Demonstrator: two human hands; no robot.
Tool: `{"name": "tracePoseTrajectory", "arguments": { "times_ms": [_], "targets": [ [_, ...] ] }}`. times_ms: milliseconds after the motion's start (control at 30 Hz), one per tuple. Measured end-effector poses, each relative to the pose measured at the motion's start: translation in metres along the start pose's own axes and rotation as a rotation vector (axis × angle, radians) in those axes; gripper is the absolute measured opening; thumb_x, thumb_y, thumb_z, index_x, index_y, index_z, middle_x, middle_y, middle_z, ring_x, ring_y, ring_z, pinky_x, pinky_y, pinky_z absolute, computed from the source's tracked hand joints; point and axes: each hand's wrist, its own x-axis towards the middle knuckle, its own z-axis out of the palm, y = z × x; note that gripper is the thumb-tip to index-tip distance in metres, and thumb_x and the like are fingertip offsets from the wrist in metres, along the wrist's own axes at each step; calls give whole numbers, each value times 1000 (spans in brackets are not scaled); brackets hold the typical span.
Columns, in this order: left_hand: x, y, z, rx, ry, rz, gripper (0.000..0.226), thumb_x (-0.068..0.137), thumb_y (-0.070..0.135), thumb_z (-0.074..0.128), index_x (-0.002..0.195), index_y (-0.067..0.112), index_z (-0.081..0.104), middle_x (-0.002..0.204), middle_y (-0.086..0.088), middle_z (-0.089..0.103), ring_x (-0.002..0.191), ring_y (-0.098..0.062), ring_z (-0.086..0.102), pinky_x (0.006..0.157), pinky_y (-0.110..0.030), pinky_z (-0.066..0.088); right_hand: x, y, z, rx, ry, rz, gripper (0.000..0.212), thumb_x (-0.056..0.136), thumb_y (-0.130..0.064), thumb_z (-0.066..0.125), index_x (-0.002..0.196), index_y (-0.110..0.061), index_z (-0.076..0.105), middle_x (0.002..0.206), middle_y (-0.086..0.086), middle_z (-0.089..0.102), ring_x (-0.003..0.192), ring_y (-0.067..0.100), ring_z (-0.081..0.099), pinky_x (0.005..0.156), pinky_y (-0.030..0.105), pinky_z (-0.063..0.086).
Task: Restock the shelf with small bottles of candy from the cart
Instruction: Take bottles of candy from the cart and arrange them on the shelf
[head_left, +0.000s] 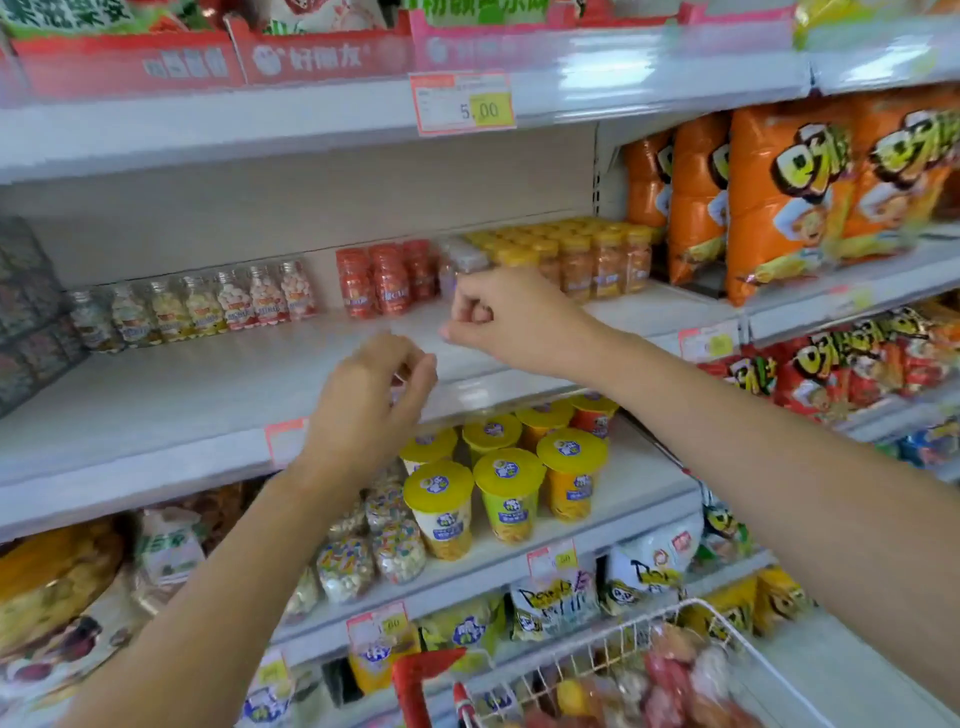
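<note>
White sheet-metal shelf (208, 395) runs across the middle of the frame, its front area bare. Small bottles stand along its back edge in three groups: clear bottles (208, 306) of pale candy at centre left, red bottles (384, 283) at centre, and yellow-capped bottles (587, 260) at centre right. Right hand (504, 317) is raised at frame centre, just in front of the red bottles and beside a blurred clear bottle (462, 257); its fingers are curled tight into the palm and no item is visible in them. Left hand (363, 410) is positioned lower, over the front lip of the shelf; its fingers are loosely bent, thumb and forefinger close together, with nothing visible between them. Motion blur limits detail on both hands. Cart (701, 613), a white wire basket with a red handle (415, 680), sits at lower right and contains blurred coloured goods. Orange snack bags (779, 197) fill the upper right. Cups with yellow lids (509, 488) stand on the shelf below. Price tag (462, 104) marked 5.00 hangs at top centre.
</note>
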Motion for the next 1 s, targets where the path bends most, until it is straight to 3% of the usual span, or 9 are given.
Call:
{"name": "tracePoseTrajectory", "arguments": {
  "times_ms": [200,300,400,467,533,600,700,767,1000],
  "targets": [
    [-112,48,70,-101,-320,-33,47,91,47,41,52,25,28,44,6,28,45,-15,32,46,-24,18,-117,69,44,-122,-210,209,55,92,-43,56,50,-19,30,49,-1,27,46,13,29,50,32,20],
    [-168,46,114,-133,-578,-177,48,95,44,48,54,21,39,50,1,39,46,-11,38,50,-28,27,-187,106,72,-54,-352,413,51,94,-40,55,56,-15,32,54,5,31,52,19,33,52,32,22],
    [-216,37,154,-79,-818,-364,30,93,40,53,77,16,58,79,-2,61,71,-16,57,63,-28,44,-257,142,104,-7,-517,667,47,95,-33,54,59,-8,40,53,10,36,51,26,38,52,33,28],
    [-243,35,177,-68,-924,-469,18,91,33,55,89,17,62,95,0,62,85,-16,58,70,-26,45,-296,159,126,13,-590,789,35,91,-26,58,78,6,60,77,25,61,69,38,59,57,34,44],
    [-267,32,197,-46,-1033,-516,13,89,21,53,92,13,62,97,-4,60,86,-20,58,70,-27,43,-327,164,151,44,-645,858,29,90,-19,58,106,5,61,98,21,64,97,36,63,64,32,49],
    [-287,30,216,-27,-1110,-492,15,88,14,50,95,8,62,98,-8,61,87,-23,60,71,-31,47,-351,164,180,83,-739,867,35,93,-8,52,127,-3,51,103,8,62,106,31,61,61,25,45],
    [-307,28,237,-43,-1186,-482,28,91,11,50,119,10,57,101,-12,57,74,-17,50,68,-25,43,-378,159,224,104,-836,821,56,93,-2,46,146,-15,34,145,9,43,123,25,51,87,27,47],
    [-315,26,249,-19,-1201,-491,52,92,10,50,142,16,39,120,-16,57,76,-21,54,67,-22,37,-395,158,244,181,-843,817,56,90,-2,48,143,-19,39,141,8,48,121,24,52,94,30,48],
    [-319,16,283,186,-1214,-531,60,87,2,50,143,5,32,126,-17,56,116,-26,53,90,-27,41,-415,170,254,177,-777,688,65,79,-40,73,134,-19,46,136,5,42,124,27,42,110,40,34]
  ]
}}
